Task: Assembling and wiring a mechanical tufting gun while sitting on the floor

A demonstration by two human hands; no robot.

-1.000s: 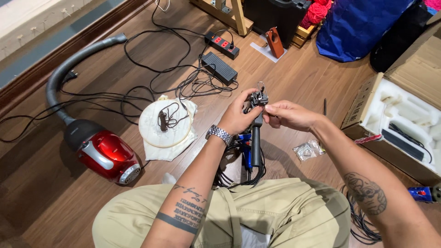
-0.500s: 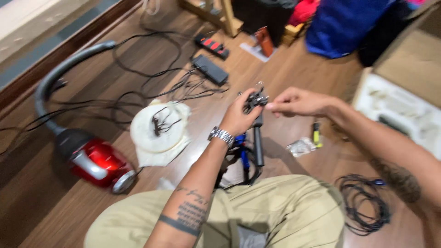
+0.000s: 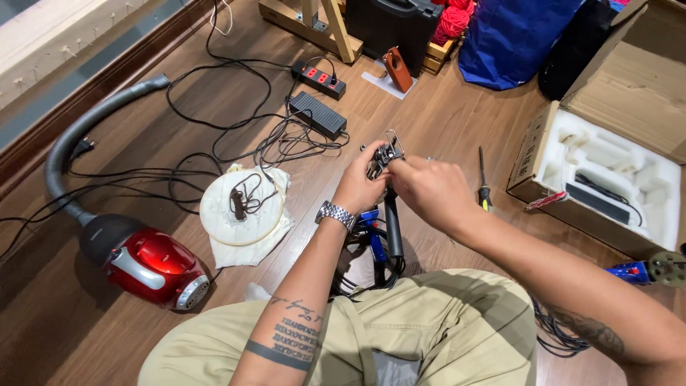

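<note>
Tool (image 3: pixel 389 214) upright above the lap, head at its top; left hand (image 3: pixel 357 187) wraps it, right hand (image 3: pixel 427 189) pinches the head. Screwdriver (image 3: pixel 484 187) lies unused on floor (image 3: pixel 443 107); fitting looks unfinished.

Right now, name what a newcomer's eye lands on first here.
Centre frame, the left hand and right hand meet on a small black metal device with a dark handle hanging below. Lower left on the wood floor sits a red vacuum cleaner. At far right lies an open cardboard box with white foam.
</note>
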